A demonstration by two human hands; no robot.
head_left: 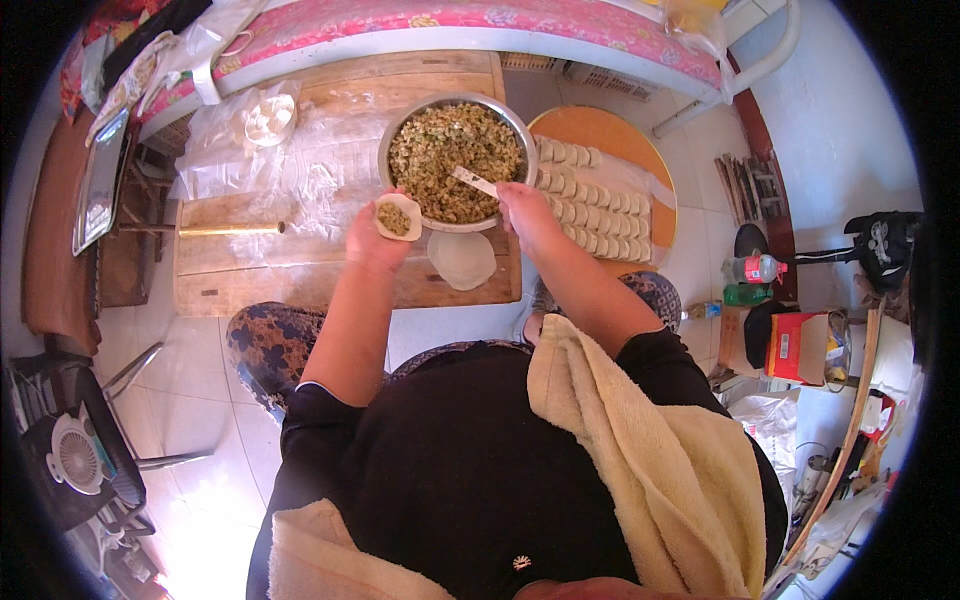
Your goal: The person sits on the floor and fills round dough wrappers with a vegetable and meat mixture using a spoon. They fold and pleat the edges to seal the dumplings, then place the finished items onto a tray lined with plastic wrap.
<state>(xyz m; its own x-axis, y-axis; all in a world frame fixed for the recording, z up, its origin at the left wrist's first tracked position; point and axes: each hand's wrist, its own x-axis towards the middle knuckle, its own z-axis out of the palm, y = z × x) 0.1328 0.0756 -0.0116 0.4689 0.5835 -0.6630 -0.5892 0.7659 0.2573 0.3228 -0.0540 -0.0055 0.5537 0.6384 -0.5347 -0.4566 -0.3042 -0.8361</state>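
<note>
Wooden desk (250, 270) is lying low in front of the seated person, bearing everything in use; a sheet of clear plastic (300, 160) is spreading over its far left part. Round tray (600, 130), orange, is sitting just right of the desk, carrying rows of finished dumplings (595, 200) on its near half. Steel bowl (455, 160) is standing at the desk's right end, filled with chopped greenish-brown filling (440, 150). Rolling pin (230, 229) is lying crosswise on the left part of the desk, well apart from the bowl. A spare round wrapper (462, 258) is lying flat on the desk just below the bowl, between the two forearms. A small stack of wrappers (268, 120) is resting on the plastic at the far left. Left hand (375, 235) is cupping an open dumpling wrapper (397, 216) with a dab of filling in its centre, held just beside the bowl's near-left rim. Right hand (522, 210) is gripping a flat pale spatula (475, 181), whose tip is reaching over the filling in the bowl.
</note>
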